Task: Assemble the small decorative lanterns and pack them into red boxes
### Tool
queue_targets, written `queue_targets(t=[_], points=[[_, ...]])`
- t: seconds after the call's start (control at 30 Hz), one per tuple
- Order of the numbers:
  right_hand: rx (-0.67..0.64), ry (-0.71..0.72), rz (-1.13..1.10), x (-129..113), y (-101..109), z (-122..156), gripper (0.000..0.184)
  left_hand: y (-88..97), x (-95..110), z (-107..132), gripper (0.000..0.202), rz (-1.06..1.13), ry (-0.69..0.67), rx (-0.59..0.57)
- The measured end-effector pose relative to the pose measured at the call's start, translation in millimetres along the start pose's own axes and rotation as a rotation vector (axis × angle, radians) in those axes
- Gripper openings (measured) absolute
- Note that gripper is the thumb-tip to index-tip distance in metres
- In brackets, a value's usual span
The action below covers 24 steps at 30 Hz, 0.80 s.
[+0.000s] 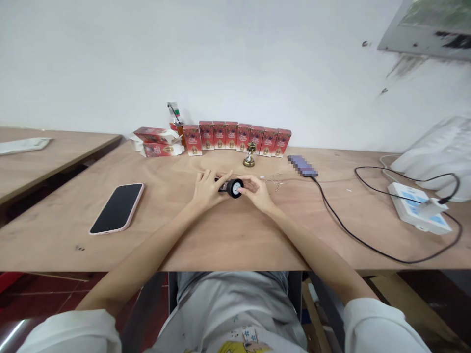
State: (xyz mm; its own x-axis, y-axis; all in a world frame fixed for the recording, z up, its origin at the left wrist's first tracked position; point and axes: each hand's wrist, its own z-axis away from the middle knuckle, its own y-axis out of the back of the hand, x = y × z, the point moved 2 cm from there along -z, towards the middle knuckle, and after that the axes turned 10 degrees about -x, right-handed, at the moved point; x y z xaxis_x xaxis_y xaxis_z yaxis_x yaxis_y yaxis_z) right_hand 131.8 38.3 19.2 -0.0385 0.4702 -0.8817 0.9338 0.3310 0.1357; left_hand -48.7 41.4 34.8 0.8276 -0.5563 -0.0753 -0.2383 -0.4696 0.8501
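Observation:
Above the middle of the table, both hands are on a small dark object with a round black base. A white disc sits in that base and faces me. My left hand wraps the object's dark body from the left, hiding most of it. My right hand is closed at the base's right edge, its thumb tip against the white disc. Just beyond the hands, a small bronze-coloured lantern-shaped ornament stands upright. Thin wire-like strands lie to the right of my right hand.
Several red boxes stand in a row by the wall, with opened boxes lying left of them. A phone lies at left. At right, a cabled phone and a white power strip lie on the wooden table.

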Motion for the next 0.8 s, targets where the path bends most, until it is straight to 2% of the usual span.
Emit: queue_targets(t=[0.1,0.17,0.23,0.37,0.6,0.8], points=[[0.080,-0.023,-0.015,9,6,-3,0.046,1.1,-2,0,0.082,0.068,0.089,0.037],[0.135,-0.028,-0.044,14,11,-5,0.048,2.5,-4,0,0.085,0.127,0.137,0.094],[0.158,-0.044,-0.072,17,16,-7,0.049,3.5,-4,0,0.075,0.173,0.133,0.146],[0.123,-0.071,-0.077,20,21,-6,0.050,4.3,-4,0,0.051,0.236,0.025,0.177],[0.094,-0.068,-0.024,26,20,-5,0.050,5.8,-4,2,0.045,0.256,0.010,0.192],[0.102,-0.051,0.041,27,20,-4,0.037,1.4,-6,1,0.045,0.248,0.015,0.157]])
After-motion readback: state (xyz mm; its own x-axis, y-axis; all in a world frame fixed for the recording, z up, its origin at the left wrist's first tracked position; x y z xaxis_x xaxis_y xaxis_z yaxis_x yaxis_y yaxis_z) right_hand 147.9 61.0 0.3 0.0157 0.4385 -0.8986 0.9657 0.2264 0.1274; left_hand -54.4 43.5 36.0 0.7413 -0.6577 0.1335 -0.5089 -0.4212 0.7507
